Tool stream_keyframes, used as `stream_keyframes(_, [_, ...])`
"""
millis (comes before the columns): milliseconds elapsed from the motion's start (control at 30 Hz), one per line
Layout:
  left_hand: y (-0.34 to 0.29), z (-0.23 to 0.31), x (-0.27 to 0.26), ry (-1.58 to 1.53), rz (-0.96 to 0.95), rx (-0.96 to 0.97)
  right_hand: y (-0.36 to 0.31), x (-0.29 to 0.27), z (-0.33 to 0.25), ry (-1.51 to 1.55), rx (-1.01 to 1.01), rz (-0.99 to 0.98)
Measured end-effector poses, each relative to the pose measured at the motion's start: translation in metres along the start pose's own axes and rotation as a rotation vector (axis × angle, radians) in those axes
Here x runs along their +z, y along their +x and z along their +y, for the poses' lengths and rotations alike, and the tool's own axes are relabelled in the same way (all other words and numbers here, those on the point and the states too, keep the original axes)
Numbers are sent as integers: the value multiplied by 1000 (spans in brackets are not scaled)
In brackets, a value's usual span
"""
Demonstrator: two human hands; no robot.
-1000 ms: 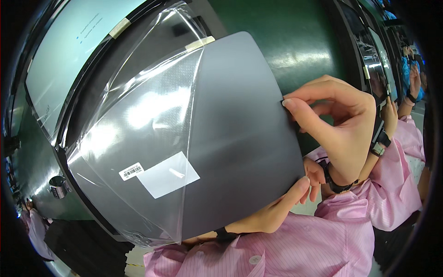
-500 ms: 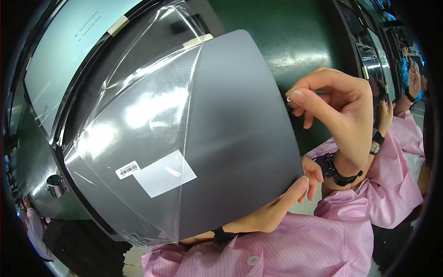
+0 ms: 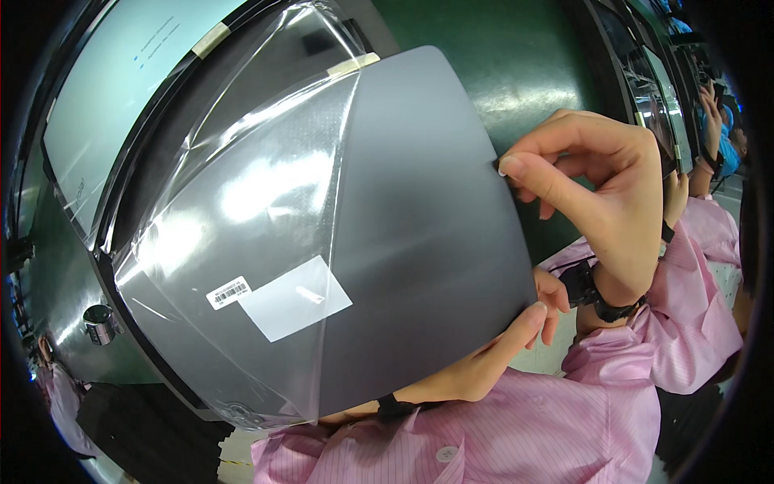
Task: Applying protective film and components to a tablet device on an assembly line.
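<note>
A large grey panel (image 3: 419, 242) with rounded corners fills the middle, tilted up in front of me. Clear plastic film (image 3: 242, 185) covers its left part, with a white blank label (image 3: 297, 300) and a small barcode sticker (image 3: 229, 293) there. My left hand (image 3: 520, 335) grips the panel at its lower right corner, thumb on the face and fingers behind the edge. At the right edge, my right hand (image 3: 592, 181) is closed in a pinch, thumb against forefinger; something tiny and whitish shows at the tips, too small to name.
A lit screen (image 3: 121, 105) in a black frame stands at upper left. Pale tape (image 3: 352, 64) sits on the panel's top edge. A shiny round metal object (image 3: 99, 324) lies on the green table (image 3: 516, 73). Other screens and a co-worker's raised hand (image 3: 712, 121) are at far right.
My right hand has moved slightly left and up, its fingertips now against the panel's right edge. The panel has shifted a little right with my left hand still on it.
</note>
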State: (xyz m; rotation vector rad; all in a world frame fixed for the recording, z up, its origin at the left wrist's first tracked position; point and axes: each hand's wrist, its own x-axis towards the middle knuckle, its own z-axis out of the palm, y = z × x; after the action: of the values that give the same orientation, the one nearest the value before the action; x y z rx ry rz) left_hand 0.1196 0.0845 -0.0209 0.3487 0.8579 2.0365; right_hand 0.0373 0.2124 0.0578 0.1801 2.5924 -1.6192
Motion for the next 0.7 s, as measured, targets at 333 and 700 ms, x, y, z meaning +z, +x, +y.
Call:
stream_keyframes(333, [0,1,2,13,-16,2,7,-7,-6,20,151,-94])
stream_keyframes(700, [4,-1,1,48,-49,6,20,-14,18,384,259,-313])
